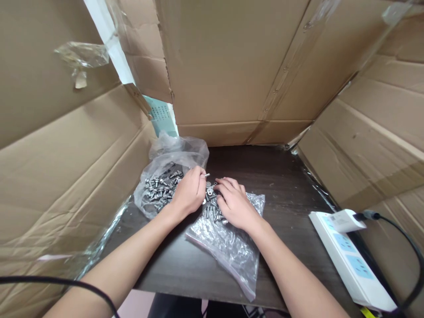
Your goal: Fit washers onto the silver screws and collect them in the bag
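My left hand [189, 191] is closed, pinching a small metal screw [206, 175] whose tip sticks out past my fingers. It rests beside an open clear plastic bag [172, 154] holding a pile of metal bolts [160, 189]. My right hand [232, 201] lies on a flat clear zip bag [232, 249], fingers curled down onto loose washers and screws [212, 194] scattered between the two hands. What the right fingertips hold is hidden.
A dark wooden table [281, 185] is walled in by cardboard sheets on the left [66, 168], back [232, 66] and right [371, 132]. A white power strip [351, 260] with a plugged-in charger [346, 220] lies at the right edge. A black cable [49, 280] crosses bottom left.
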{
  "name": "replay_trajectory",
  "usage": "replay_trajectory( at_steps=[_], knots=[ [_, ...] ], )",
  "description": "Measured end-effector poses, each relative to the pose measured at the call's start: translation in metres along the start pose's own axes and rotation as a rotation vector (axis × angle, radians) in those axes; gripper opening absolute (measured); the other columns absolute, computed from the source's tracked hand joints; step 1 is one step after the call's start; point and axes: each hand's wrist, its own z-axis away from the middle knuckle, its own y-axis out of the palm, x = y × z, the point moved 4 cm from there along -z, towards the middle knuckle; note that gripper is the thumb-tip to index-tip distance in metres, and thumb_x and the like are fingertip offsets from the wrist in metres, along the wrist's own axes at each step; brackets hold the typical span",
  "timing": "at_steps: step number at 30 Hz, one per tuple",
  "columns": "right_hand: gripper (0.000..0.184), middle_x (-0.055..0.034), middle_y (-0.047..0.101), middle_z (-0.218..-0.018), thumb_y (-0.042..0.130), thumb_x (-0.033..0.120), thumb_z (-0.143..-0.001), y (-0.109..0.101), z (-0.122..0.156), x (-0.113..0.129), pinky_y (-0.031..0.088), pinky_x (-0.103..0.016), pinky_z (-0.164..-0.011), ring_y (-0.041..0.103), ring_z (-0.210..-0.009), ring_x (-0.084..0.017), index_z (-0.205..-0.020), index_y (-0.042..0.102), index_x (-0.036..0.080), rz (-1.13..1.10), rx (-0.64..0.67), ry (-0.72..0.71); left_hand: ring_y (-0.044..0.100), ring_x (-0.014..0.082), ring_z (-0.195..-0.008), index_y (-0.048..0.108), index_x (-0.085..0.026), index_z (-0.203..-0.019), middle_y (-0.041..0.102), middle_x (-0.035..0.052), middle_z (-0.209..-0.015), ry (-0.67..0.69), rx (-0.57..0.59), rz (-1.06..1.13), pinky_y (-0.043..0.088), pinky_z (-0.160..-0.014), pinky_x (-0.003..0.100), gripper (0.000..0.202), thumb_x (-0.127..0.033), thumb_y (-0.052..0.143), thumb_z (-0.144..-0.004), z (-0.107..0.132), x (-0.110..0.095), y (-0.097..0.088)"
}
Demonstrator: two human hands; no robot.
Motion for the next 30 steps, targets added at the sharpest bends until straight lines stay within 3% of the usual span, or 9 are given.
replay_trajectory(
  at_steps=[8,18,21,26,30],
  knots=[
    [0.037,-0.0120,0.058,-0.152,0.042,0.031,-0.109,0.002,-0.001,0.000,0.034,-0.053,-0.118,0.044,-0.147,-0.029,-0.132,0.067,0.016,0.007,0.029,0.017,0.067,0.0292,-0.088,0.050,-0.019,-0.100,0.068,0.0122,-0.093,-0.051,0.092,-0.047,0.049,-0.082,0.043,0.025,-0.030,0.028,-0.104,0.001,0.003,0.004],
    [0.036,-0.0139,0.063,-0.143,0.045,0.029,-0.107,0.000,0.002,0.002,0.037,-0.051,-0.114,0.049,-0.139,-0.031,-0.133,0.066,0.015,0.012,-0.027,-0.010,0.069,0.0275,-0.089,0.053,-0.019,-0.103,0.070,0.0109,-0.096,-0.013,0.083,-0.072,0.050,-0.080,0.039,0.022,-0.028,0.033,-0.105,0.002,0.003,0.006],
    [0.031,-0.0127,0.068,-0.135,0.050,0.028,-0.105,-0.004,0.002,0.003,0.040,-0.049,-0.111,0.055,-0.132,-0.030,-0.126,0.070,0.016,-0.051,-0.131,-0.035,0.069,0.0268,-0.093,0.053,-0.018,-0.104,0.069,0.0113,-0.100,0.029,0.077,-0.030,0.051,-0.084,0.039,0.019,-0.028,0.037,-0.105,0.003,0.002,0.008],
    [0.019,-0.0064,0.076,-0.104,0.056,0.021,-0.097,-0.021,0.003,0.002,0.052,-0.035,-0.093,0.068,-0.099,-0.020,-0.096,0.074,0.018,-0.328,-0.435,-0.054,0.069,0.0246,-0.095,0.054,-0.017,-0.106,0.069,0.0115,-0.100,0.105,0.083,0.087,0.052,-0.087,0.037,0.017,-0.028,0.040,-0.104,0.003,-0.002,0.009],
    [0.014,-0.0050,0.075,-0.092,0.059,0.024,-0.092,-0.025,0.002,-0.003,0.055,-0.029,-0.076,0.070,-0.081,-0.017,-0.091,0.072,0.019,-0.520,-0.500,0.051,0.069,0.0226,-0.093,0.055,-0.018,-0.107,0.070,0.0101,-0.099,0.143,0.091,0.133,0.053,-0.085,0.035,0.016,-0.028,0.043,-0.104,0.005,-0.006,0.010]
  ],
)
